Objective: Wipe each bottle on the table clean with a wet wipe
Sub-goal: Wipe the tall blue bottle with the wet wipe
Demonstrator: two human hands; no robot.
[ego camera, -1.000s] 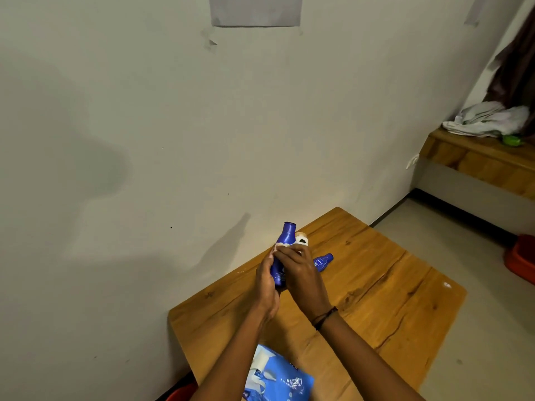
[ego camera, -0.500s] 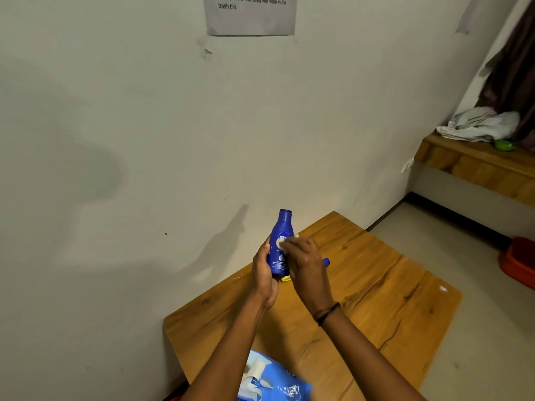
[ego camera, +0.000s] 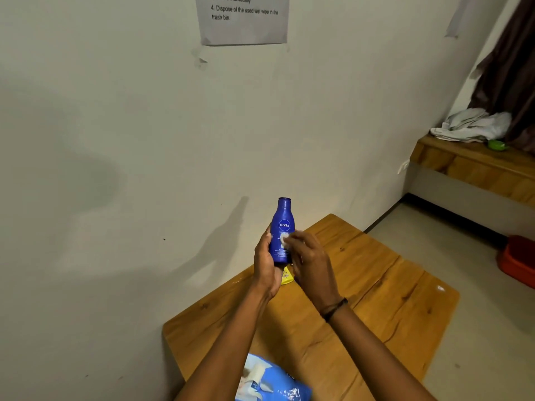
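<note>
Item: upright dark-blue plastic lotion bottle (ego camera: 283,230), white round logo, cap end up, raised above the wooden counter (ego camera: 376,285). Left hand (ego camera: 265,267) grip closed around its lower body; right hand (ego camera: 309,261) fingers pinch a small white wet wipe (ego camera: 285,238) against the label. Recommended: rotate the bottle within the left grip, wiping every side, neck included.

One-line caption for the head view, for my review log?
Left hand holds a blue bottle upright above the wooden table while the right hand presses a wet wipe against its label.
</note>
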